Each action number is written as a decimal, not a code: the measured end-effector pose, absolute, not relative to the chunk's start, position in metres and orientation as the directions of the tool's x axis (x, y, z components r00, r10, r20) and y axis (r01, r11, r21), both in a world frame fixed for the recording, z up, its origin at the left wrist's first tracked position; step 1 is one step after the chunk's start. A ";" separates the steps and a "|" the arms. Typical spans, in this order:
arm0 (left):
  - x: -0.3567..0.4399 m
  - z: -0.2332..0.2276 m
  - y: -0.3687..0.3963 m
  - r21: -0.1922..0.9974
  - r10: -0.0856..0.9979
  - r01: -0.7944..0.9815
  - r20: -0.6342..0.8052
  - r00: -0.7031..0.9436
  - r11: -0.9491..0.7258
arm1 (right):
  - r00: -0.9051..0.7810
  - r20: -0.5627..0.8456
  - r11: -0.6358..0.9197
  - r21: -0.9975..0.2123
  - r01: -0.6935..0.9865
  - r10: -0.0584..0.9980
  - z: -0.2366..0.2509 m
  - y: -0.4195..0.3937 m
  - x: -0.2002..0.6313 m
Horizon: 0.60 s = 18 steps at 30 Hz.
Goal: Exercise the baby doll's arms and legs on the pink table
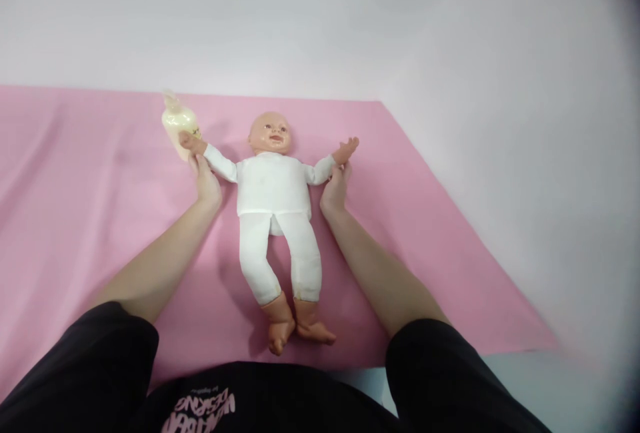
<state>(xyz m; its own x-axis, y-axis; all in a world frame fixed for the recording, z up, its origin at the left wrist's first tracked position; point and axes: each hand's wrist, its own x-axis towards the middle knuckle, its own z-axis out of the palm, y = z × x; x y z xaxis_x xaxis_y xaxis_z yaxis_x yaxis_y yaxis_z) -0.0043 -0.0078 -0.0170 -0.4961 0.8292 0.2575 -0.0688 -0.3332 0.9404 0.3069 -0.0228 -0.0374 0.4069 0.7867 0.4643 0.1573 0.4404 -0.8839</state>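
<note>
A baby doll (273, 186) with a white cloth body and plastic head, hands and feet lies on its back, its arms spread wide. My left hand (207, 181) grips the doll's arm on the left near the wrist, fingers partly hidden behind it. On the other side, my right hand (336, 187) has its fingers closed around the doll's other arm, just below the plastic hand. Behind the doll's left-side hand stands a pale yellow pump bottle (177, 123), close to my left fingertips.
A pink sheet (410, 253) covers the table, with folds at the left. White walls (310, 19) rise behind the table's back edge and to the right. The sheet's right edge slants toward me.
</note>
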 end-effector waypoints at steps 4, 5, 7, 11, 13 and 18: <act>0.006 -0.006 -0.023 0.869 0.826 0.163 0.494 -0.270 -0.467 | 0.363 0.446 0.427 -0.894 0.138 0.818 -0.022 -0.039 0.294; 0.008 -0.004 -0.026 0.833 0.818 0.251 0.542 -0.192 -0.493 | 0.315 0.474 0.448 -0.880 0.156 0.822 -0.018 -0.042 0.290; 0.010 0.000 -0.030 0.735 0.806 0.405 0.592 0.009 -0.544 | 0.210 0.528 0.489 -0.846 0.213 0.823 -0.012 -0.048 0.284; 0.014 0.004 -0.033 0.602 0.779 0.511 0.570 0.262 -0.613 | 0.010 0.591 0.556 -0.764 0.326 0.807 -0.007 -0.052 0.279; 0.014 0.004 -0.033 0.600 0.778 0.517 0.576 0.250 -0.611 | 0.001 0.593 0.559 -0.759 0.333 0.805 -0.008 -0.052 0.279; 0.012 -0.001 -0.032 0.701 0.789 0.424 0.612 0.055 -0.573 | 0.124 0.547 0.505 -0.822 0.263 0.828 -0.013 -0.049 0.279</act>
